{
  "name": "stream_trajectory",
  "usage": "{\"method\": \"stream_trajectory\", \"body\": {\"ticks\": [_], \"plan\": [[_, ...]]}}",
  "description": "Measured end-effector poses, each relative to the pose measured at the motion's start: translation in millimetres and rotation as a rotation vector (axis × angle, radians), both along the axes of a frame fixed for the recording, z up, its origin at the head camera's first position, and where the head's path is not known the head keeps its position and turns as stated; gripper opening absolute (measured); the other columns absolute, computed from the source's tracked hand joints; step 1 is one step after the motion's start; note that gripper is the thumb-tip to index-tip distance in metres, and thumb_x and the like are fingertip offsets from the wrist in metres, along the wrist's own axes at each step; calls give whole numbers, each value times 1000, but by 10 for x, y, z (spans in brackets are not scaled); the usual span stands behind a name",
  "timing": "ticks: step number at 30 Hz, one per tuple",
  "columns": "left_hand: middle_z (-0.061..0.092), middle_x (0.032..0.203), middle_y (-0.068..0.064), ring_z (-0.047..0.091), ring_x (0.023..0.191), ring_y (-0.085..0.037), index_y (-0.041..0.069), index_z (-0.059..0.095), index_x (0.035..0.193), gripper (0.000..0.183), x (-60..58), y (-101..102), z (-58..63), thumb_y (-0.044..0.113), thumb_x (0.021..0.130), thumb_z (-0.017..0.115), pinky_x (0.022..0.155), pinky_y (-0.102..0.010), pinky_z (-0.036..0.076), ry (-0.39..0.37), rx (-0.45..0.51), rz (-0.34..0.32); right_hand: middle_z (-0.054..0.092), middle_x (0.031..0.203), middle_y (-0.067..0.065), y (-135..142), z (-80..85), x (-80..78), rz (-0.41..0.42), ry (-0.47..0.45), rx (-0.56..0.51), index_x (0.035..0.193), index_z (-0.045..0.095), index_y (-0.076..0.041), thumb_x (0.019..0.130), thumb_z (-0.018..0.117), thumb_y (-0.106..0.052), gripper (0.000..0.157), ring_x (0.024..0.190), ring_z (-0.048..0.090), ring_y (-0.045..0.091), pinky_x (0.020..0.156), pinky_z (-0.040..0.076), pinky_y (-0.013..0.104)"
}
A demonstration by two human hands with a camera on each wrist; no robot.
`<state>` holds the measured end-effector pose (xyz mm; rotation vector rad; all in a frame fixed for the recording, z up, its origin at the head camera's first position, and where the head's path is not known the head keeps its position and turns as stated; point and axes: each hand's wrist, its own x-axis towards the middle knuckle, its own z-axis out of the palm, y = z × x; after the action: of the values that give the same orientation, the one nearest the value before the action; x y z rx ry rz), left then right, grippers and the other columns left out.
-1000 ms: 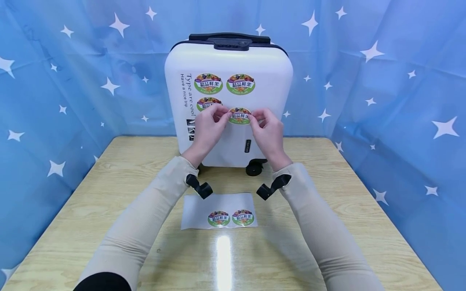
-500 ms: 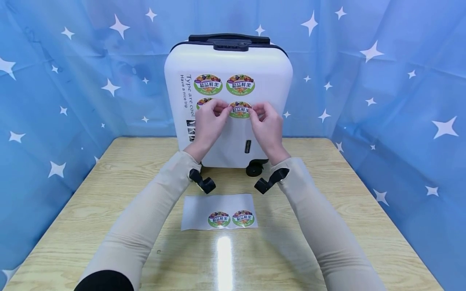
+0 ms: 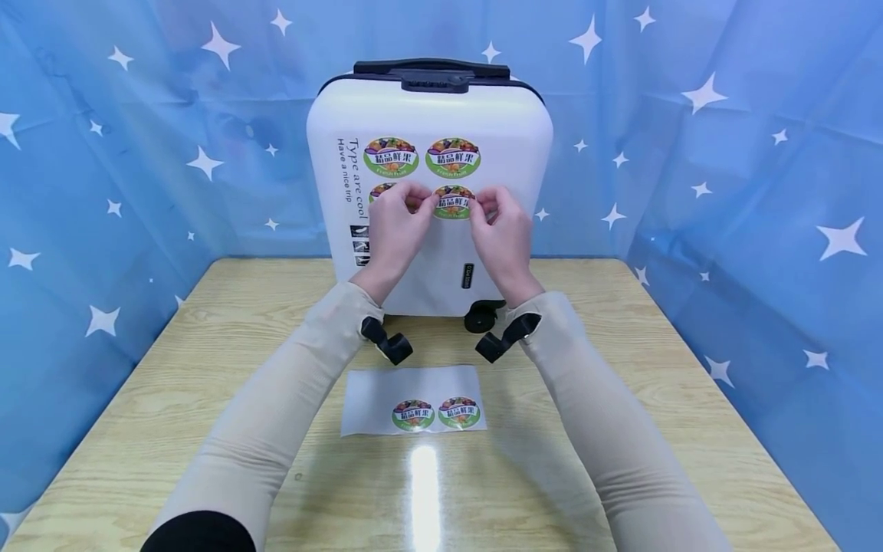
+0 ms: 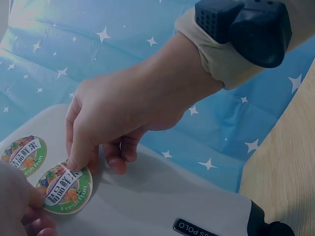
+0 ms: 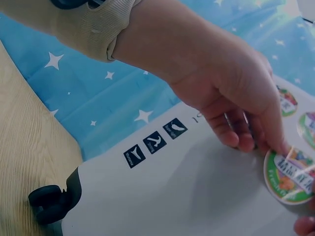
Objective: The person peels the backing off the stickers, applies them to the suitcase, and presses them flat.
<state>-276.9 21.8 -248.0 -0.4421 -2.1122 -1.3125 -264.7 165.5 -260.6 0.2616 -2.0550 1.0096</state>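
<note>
Shining, green-edged, fruit-printed: the oval sticker (image 3: 453, 202) pinched at both sides.

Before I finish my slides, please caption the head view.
Left hand and right hand hold an oval fruit sticker up to a white suitcase.

"Type are cool" and "Have a nice trip" run down the white suitcase (image 3: 431, 113). Oval stickers (image 3: 454, 202) on it and on the paper sheet (image 3: 369, 387) read "精品鲜果", some legibly "Fresh fruit". The black badge (image 4: 193, 228) shows "POLO", its other letters unclear.
</note>
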Motion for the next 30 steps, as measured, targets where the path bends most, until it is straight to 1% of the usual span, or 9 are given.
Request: {"method": "stream_trajectory", "body": {"ticks": [3,8,13,16,20,23,25,30], "plan": [[66,82,-3,56,71,-9,6,66,90,15,-5,5,-1,21,88,65,61,-19,45,9,-29,18,61,80,7,-2,2,-16,-14,0,7,92,61,-2,91,59,-15,14,68,53,14,60,43,24],[65,81,-2,56,71,-9,7,65,88,16,-8,6,10,23,89,63,61,-19,45,34,-95,62,61,81,8,-3,26,-17,-31,6,15,92,60,-2,91,60,-17,15,69,53,15,60,43,25],[63,80,-2,55,70,-9,7,64,88,19,-7,-15,32,26,88,64,61,-19,44,38,-139,95,59,78,7,2,41,-12,-64,-3,19,87,58,-2,91,60,-20,18,68,53,16,58,42,25],[62,78,-1,53,68,-9,7,65,86,24,-5,-17,56,31,87,65,60,-20,42,55,-165,108,58,75,6,-3,60,-9,-79,-23,35,85,57,-3,91,60,-24,22,66,53,16,56,41,25],[61,72,0,52,62,-9,8,66,83,29,3,18,102,37,88,63,55,-22,40,79,-211,103,56,70,5,-18,86,-16,-97,-58,41,81,57,-4,91,59,-33,31,62,52,16,54,40,25],[60,68,1,51,59,-9,8,66,80,32,6,54,132,39,88,61,52,-23,38,68,-244,106,56,68,4,-25,99,-27,-114,-92,24,76,56,-6,90,58,-39,36,60,52,15,53,39,25],[59,66,1,51,57,-10,9,65,79,33,-1,70,140,39,89,61,50,-23,37,53,-266,122,56,66,4,-24,101,-35,-118,-109,11,74,55,-6,90,58,-41,38,60,52,15,52,39,25],[59,65,1,51,57,-10,8,66,80,34,-19,44,127,41,87,61,49,-23,37,22,-292,154,56,64,5,8,85,-39,-132,-107,-16,69,55,-6,87,61,-46,44,58,52,16,51,36,26]]}}
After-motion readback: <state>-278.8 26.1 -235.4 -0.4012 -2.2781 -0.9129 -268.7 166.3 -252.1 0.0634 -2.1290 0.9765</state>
